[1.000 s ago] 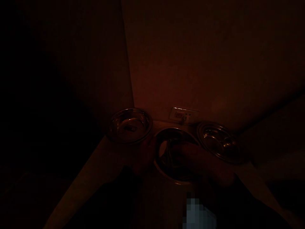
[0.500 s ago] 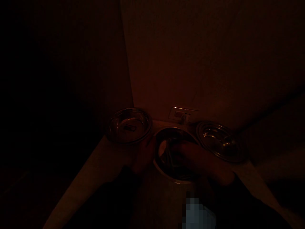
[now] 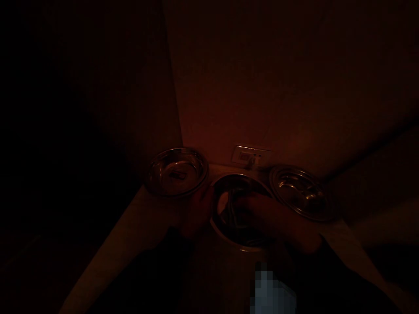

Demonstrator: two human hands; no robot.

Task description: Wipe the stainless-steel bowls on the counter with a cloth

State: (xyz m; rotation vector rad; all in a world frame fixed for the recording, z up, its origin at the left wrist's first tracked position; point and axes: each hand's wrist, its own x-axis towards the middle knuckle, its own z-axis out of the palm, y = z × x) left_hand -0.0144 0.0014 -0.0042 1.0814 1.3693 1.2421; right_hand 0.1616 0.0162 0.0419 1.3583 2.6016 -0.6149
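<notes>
In very dim light, a round metal bowl stands on a small table, its rim catching a little light. My left hand is at the bowl's left rim and appears closed on it, though its fingers are hard to make out. My right hand reaches into the bowl from the right. Its fingers are bent around a dark cloth with paler lines, pressed against the inside. A light patch of the bowl's inner surface shows left of the cloth. The fingertips are lost in shadow.
A shiny metal dish stands at the back left of the table, a dark label-like patch inside it. Stacked-looking metal dishes stand at the right. A wall socket with a plug is behind the bowl. A pixelated pale patch covers the lower front.
Almost nothing differs. The view has shifted very slightly, and both hands keep their places at the bowl.
</notes>
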